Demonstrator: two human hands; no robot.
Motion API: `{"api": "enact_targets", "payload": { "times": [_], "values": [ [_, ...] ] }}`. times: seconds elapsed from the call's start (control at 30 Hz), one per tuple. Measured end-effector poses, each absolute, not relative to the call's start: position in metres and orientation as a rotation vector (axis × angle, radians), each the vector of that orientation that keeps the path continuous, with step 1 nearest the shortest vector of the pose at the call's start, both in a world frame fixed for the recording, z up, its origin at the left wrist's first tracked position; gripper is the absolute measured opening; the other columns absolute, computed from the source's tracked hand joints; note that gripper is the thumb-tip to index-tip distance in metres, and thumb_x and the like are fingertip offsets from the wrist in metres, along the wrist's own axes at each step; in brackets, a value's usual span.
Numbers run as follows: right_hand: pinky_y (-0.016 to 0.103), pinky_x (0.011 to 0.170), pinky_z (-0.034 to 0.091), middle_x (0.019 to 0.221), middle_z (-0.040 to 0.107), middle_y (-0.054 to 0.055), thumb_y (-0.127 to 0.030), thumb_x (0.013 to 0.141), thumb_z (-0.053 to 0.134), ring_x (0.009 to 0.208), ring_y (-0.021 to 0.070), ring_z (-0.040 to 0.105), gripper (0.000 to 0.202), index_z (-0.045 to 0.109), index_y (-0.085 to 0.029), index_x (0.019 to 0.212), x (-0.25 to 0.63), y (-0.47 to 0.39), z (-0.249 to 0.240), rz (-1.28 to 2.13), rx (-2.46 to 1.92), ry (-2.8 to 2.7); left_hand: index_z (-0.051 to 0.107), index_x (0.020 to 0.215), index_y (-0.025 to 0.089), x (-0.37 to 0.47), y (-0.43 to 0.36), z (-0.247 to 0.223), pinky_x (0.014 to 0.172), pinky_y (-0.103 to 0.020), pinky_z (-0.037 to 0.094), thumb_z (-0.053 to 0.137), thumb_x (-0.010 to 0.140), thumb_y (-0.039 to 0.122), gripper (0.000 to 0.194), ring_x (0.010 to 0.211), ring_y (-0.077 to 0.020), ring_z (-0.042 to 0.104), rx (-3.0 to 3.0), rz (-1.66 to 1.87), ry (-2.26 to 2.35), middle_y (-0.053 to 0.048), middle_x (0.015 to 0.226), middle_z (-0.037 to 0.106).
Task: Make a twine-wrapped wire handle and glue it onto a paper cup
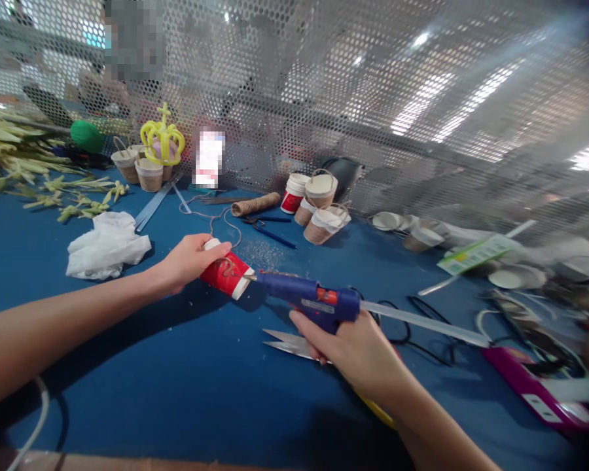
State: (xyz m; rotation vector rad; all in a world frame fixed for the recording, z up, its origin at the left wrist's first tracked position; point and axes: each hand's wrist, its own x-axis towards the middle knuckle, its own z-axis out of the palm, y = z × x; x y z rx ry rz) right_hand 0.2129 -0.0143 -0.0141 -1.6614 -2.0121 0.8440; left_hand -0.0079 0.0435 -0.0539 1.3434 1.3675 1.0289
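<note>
My left hand (189, 261) is closed around a small red and white cup (228, 278), tilted on its side above the blue table. In my right hand (346, 343) is a blue glue gun (314, 297), with a long clear glue stick (422, 322) poking out of its back. The gun's metal nozzle meets or nearly meets the cup's white rim; I cannot tell which. Below the gun lie scissors (289, 345), their blades apart and their handles partly hidden by my right hand and forearm.
Twine-wrapped cups (324, 226), a twine roll (256, 204) and blue-handled pliers (275, 235) lie behind. To the left are crumpled white cloth (108, 247), dried leaves (10, 140) and a yellow crown (163, 140). A purple power strip (525, 386) and black cable sit right; perforated metal stands behind.
</note>
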Motion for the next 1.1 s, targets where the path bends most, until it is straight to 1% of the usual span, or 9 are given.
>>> {"api": "enact_targets", "payload": {
  "times": [0.1, 0.2, 0.37, 0.53, 0.7, 0.9, 1.0, 1.1],
  "values": [
    [0.021, 0.040, 0.042, 0.037, 0.049, -0.002, -0.040, 0.073, 0.051, 0.035, 0.0090, 0.047, 0.035, 0.048, -0.017, 0.047, 0.212, -0.010, -0.009, 0.939, -1.645, -1.913, 0.050, 0.071, 0.015, -0.006, 0.041, -0.047, 0.045, -0.021, 0.032, 0.053, 0.071, 0.042, 0.027, 0.049, -0.0087, 0.046, 1.240, 1.068, 1.276, 0.000, 0.060, 0.054],
    [0.020, 0.038, 0.041, 0.039, 0.049, -0.002, -0.043, 0.074, 0.049, 0.035, 0.0082, 0.045, 0.035, 0.051, -0.015, 0.053, 0.213, -0.007, -0.008, 0.982, -1.586, -1.882, 0.049, 0.070, 0.015, -0.005, 0.039, -0.043, 0.046, -0.021, 0.031, 0.053, 0.071, 0.040, 0.025, 0.048, -0.0079, 0.044, 1.209, 1.096, 1.247, 0.001, 0.059, 0.052],
    [0.019, 0.037, 0.039, 0.040, 0.047, -0.003, -0.042, 0.075, 0.050, 0.035, 0.0070, 0.043, 0.031, 0.049, -0.015, 0.058, 0.212, -0.008, -0.010, 1.033, -1.523, -1.838, 0.049, 0.073, 0.015, -0.002, 0.037, -0.039, 0.048, -0.021, 0.033, 0.054, 0.072, 0.038, 0.024, 0.051, -0.0079, 0.045, 1.114, 1.126, 1.171, 0.001, 0.062, 0.053],
    [0.020, 0.040, 0.041, 0.039, 0.047, -0.003, -0.040, 0.075, 0.049, 0.036, 0.0079, 0.044, 0.032, 0.049, -0.016, 0.054, 0.211, -0.011, -0.010, 1.020, -1.500, -1.875, 0.048, 0.070, 0.014, -0.001, 0.035, -0.037, 0.049, -0.021, 0.035, 0.054, 0.072, 0.037, 0.024, 0.051, -0.0083, 0.047, 1.055, 1.147, 1.129, -0.001, 0.062, 0.054],
    [0.021, 0.042, 0.044, 0.039, 0.050, -0.002, -0.039, 0.073, 0.051, 0.037, 0.0091, 0.048, 0.030, 0.051, -0.016, 0.054, 0.212, -0.014, -0.011, 0.991, -1.561, -1.852, 0.048, 0.068, 0.013, -0.001, 0.034, -0.034, 0.046, -0.020, 0.035, 0.053, 0.074, 0.035, 0.023, 0.047, -0.0074, 0.046, 0.984, 1.137, 1.134, 0.000, 0.058, 0.053],
    [0.022, 0.040, 0.045, 0.039, 0.052, -0.001, -0.039, 0.070, 0.054, 0.037, 0.0110, 0.050, 0.026, 0.051, -0.017, 0.054, 0.211, -0.015, -0.013, 0.978, -1.565, -1.831, 0.048, 0.067, 0.013, 0.000, 0.034, -0.028, 0.043, -0.019, 0.033, 0.054, 0.075, 0.033, 0.022, 0.044, -0.0063, 0.045, 0.942, 1.158, 1.133, 0.001, 0.054, 0.051],
    [0.022, 0.039, 0.045, 0.039, 0.052, -0.001, -0.037, 0.069, 0.054, 0.037, 0.0113, 0.051, 0.024, 0.052, -0.018, 0.056, 0.212, -0.015, -0.014, 0.984, -1.552, -1.823, 0.049, 0.066, 0.013, -0.001, 0.036, -0.028, 0.044, -0.019, 0.034, 0.055, 0.074, 0.034, 0.023, 0.043, -0.0064, 0.045, 0.918, 1.165, 1.118, 0.002, 0.053, 0.051],
    [0.021, 0.038, 0.044, 0.038, 0.051, -0.002, -0.038, 0.068, 0.055, 0.035, 0.0104, 0.049, 0.026, 0.051, -0.018, 0.054, 0.213, -0.014, -0.016, 0.992, -1.549, -1.803, 0.051, 0.069, 0.013, -0.002, 0.037, -0.030, 0.044, -0.020, 0.034, 0.056, 0.073, 0.036, 0.024, 0.043, -0.0066, 0.046, 0.906, 1.148, 1.101, 0.001, 0.055, 0.053]
  ]
}}
